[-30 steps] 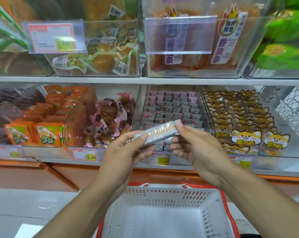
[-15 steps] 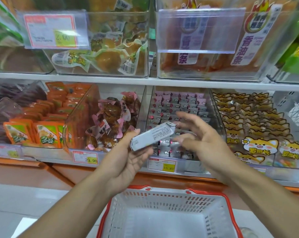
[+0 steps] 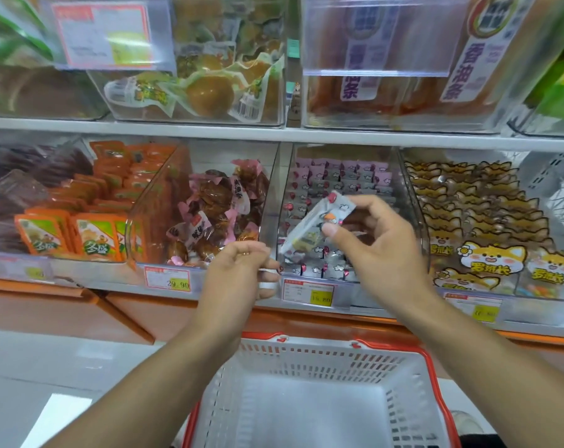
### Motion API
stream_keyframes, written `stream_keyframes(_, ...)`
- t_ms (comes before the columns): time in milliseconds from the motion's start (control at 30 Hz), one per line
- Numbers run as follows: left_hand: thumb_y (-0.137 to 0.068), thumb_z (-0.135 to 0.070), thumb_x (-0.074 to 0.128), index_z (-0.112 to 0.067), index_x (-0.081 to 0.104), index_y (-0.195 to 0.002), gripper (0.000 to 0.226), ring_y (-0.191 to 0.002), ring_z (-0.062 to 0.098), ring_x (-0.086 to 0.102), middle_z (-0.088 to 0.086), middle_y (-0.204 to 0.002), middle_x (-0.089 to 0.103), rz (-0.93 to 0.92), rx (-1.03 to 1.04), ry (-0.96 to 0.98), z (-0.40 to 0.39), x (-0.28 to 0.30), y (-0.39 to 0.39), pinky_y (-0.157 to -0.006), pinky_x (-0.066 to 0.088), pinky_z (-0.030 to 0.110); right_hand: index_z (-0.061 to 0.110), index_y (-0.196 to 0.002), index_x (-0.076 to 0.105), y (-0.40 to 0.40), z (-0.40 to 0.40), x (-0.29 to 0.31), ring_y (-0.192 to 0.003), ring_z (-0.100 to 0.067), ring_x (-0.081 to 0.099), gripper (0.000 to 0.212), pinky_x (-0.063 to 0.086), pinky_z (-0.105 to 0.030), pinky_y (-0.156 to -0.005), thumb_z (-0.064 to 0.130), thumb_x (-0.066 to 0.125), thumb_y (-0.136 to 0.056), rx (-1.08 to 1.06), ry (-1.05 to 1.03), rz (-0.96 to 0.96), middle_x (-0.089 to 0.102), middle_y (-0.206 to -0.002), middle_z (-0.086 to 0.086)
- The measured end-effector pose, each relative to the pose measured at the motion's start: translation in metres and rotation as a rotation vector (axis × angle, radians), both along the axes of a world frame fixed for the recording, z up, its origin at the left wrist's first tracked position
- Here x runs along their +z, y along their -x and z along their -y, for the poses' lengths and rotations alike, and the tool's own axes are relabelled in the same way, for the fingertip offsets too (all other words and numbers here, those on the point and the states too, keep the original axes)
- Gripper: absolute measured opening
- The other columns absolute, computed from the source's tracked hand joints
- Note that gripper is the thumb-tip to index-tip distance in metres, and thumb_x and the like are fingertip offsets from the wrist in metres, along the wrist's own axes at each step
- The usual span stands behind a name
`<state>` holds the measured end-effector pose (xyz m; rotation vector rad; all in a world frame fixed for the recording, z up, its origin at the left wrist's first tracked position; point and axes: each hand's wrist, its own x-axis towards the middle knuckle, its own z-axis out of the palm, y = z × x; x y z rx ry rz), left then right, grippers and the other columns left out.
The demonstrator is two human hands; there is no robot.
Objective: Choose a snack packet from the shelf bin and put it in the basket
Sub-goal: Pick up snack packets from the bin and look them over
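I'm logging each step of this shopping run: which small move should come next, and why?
Probably the right hand should lower the snack packet toward the basket. It pinches the packet up in front of the shelf bin, the left hand holds nothing, and the basket below looks empty.

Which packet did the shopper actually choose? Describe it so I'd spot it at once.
Start at the white basket with the red rim at the bottom, then look up to the right hand. The snack packet is pinched in its fingers, before the bin of pink-and-grey packets. It alone is lifted and tilted; the others sit in rows.
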<state>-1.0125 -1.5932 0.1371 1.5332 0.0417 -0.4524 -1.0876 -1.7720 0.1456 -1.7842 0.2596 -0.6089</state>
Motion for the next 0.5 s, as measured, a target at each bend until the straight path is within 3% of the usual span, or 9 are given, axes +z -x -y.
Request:
stream_keyframes(100, -0.096, -0.014, 0.065, -0.017, 0.067, -0.105, 0.009, -0.069, 0.009, 0.068, -0.004, -0.076, 0.075, 0.105, -0.055, -0.109, -0.004, -0.002, 0.004, -0.075, 0.058, 0.037, 0.039, -0.105, 0.063, -0.001, -0.014, -0.006, -0.083, -0.012, 0.068, 0.02, 0.056, -0.038, -0.076, 0.029, 0.074, -0.091, 0.007, 0.152, -0.019, 0.072, -0.096, 0.018)
stream_keyframes(167, -0.094, -0.014, 0.069, -0.017, 0.069, -0.099, 0.005, -0.071, 0.016, 0.067, 0.001, -0.074, 0.072, 0.182, -0.142, -0.2, -0.006, -0.002, 0.006, -0.076, 0.056, 0.037, 0.038, -0.104, 0.063, -0.003, -0.019, -0.009, -0.078, -0.017, 0.067, 0.017, 0.056, -0.043, -0.074, 0.032, 0.073, -0.092, -0.02, 0.168, -0.02, 0.071, -0.094, 0.019)
stream_keyframes(233, -0.094, -0.014, 0.069, -0.02, 0.071, -0.096, 0.007, -0.073, 0.018, 0.069, 0.002, -0.075, 0.073, 0.242, -0.244, -0.288, -0.006, -0.004, 0.01, -0.073, 0.055, 0.032, 0.037, -0.102, 0.062, -0.007, -0.017, -0.009, -0.081, -0.011, 0.067, 0.016, 0.056, -0.04, -0.076, 0.031, 0.072, -0.092, -0.059, 0.152, -0.012, 0.071, -0.093, 0.019)
stream_keyframes(367, -0.095, -0.019, 0.066, -0.03, 0.061, -0.133, 0.04, -0.079, 0.02, 0.074, 0.0, -0.081, 0.075, 0.276, -0.39, -0.414, -0.003, -0.015, 0.013, -0.08, 0.059, 0.037, 0.041, -0.103, 0.06, -0.009, -0.011, -0.01, -0.089, -0.004, 0.066, 0.023, 0.055, -0.036, -0.081, 0.028, 0.074, -0.091, -0.065, 0.185, -0.063, 0.07, -0.092, 0.018)
stream_keyframes(500, -0.094, -0.02, 0.059, -0.042, 0.027, -0.156, 0.074, -0.068, 0.019, 0.071, -0.003, -0.08, 0.075, 0.292, -0.552, -0.546, -0.002, -0.023, 0.013, -0.054, 0.055, 0.03, 0.038, -0.103, 0.061, -0.009, -0.011, -0.003, -0.085, -0.006, 0.067, 0.019, 0.057, -0.031, -0.075, 0.026, 0.073, -0.093, -0.139, 0.122, 0.067, 0.07, -0.093, 0.019)
